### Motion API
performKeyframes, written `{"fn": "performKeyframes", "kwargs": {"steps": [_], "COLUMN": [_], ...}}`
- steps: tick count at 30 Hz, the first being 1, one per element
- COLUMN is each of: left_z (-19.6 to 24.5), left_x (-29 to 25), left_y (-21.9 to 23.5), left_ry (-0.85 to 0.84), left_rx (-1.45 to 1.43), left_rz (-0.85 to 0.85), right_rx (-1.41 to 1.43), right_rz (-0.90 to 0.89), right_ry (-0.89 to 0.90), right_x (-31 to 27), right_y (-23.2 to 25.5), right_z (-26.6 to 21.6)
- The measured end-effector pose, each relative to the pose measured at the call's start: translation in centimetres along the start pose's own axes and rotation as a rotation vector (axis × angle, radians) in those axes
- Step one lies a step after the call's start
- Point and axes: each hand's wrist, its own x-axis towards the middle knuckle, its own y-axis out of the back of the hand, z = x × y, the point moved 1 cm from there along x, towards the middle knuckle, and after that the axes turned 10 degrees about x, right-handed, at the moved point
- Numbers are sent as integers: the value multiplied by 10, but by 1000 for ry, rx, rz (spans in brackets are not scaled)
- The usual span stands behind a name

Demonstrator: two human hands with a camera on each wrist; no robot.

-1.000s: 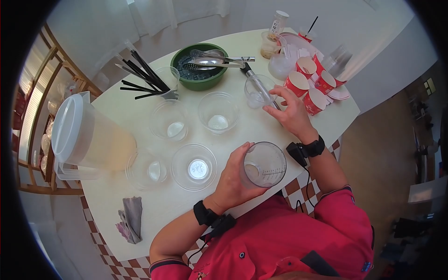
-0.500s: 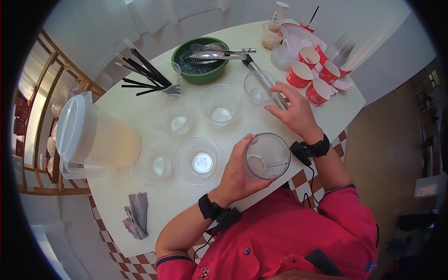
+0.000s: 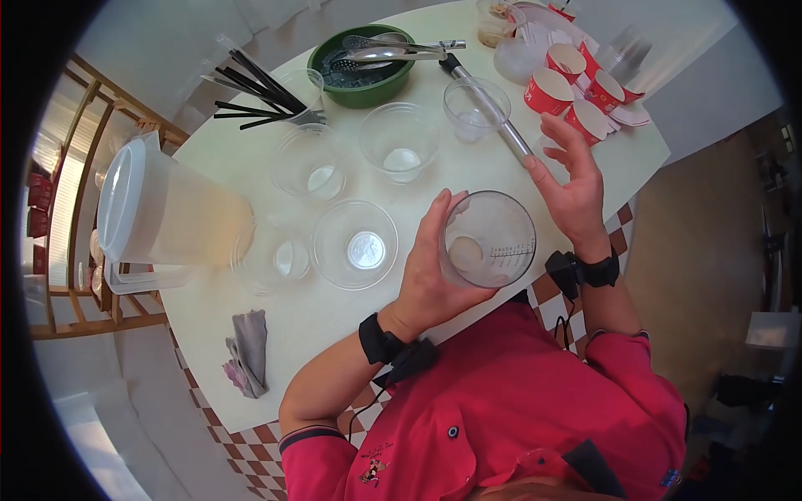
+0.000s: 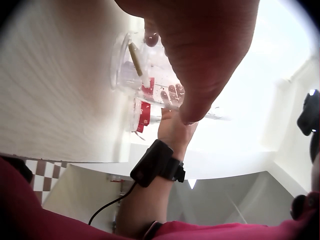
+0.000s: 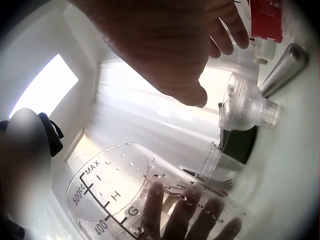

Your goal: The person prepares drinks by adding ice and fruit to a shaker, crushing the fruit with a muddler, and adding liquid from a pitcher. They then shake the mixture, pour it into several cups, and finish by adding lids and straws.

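Note:
In the head view my left hand (image 3: 430, 271) grips a clear measuring cup (image 3: 511, 221) by its side, the mouth facing up toward the head camera. Black scale marks run down the cup (image 5: 120, 200) in the right wrist view, with water drops on its wall. My right hand (image 3: 575, 194) hovers to the right of the cup, fingers apart and holding nothing. Beyond its fingertips lies a long silver rod (image 3: 501, 125) with a dark end. A clear domed piece with a narrow neck (image 5: 240, 102) stands neck down beside the rod.
Several clear plastic bowls (image 3: 355, 244) stand mid-table. At the left are a lidded pitcher (image 3: 180, 204) and a grey cloth (image 3: 249, 351). Farther back are a cup of black straws (image 3: 302, 92) and a green basin (image 3: 368, 90) with ladles. Red paper cups (image 3: 549, 90) cluster at right.
My right hand has drawn away from the domed piece and the rod, toward the right and nearer my body. The left hand still grips the measuring cup. The head view has shifted.

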Motion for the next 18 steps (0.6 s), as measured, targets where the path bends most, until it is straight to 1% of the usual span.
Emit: {"fn": "performKeyframes", "kwargs": {"steps": [2,4,7,12,13,16,17,18], "left_z": [7,14,25,46,48,53,53,50], "left_x": [1,4,9,14,14,15,14,13], "left_y": [2,2,5,20,23,28,28,24], "left_ry": [-66,-115,-291,-348,-360,-383,-384,-379], "left_rx": [-7,-67,-53,-53,-20,97,121,110], "left_rz": [25,60,145,172,158,98,78,71], "right_rx": [113,235,375,487,494,382,351,377], "right_rz": [53,55,22,-53,-57,-150,-153,-149], "right_ry": [-31,-125,-259,-438,-450,-313,-268,-288], "right_x": [-16,-30,-55,-82,-86,-87,-87,-87], "right_y": [4,4,2,-22,-28,-32,-34,-33], "right_z": [4,3,11,20,26,23,23,23]}}
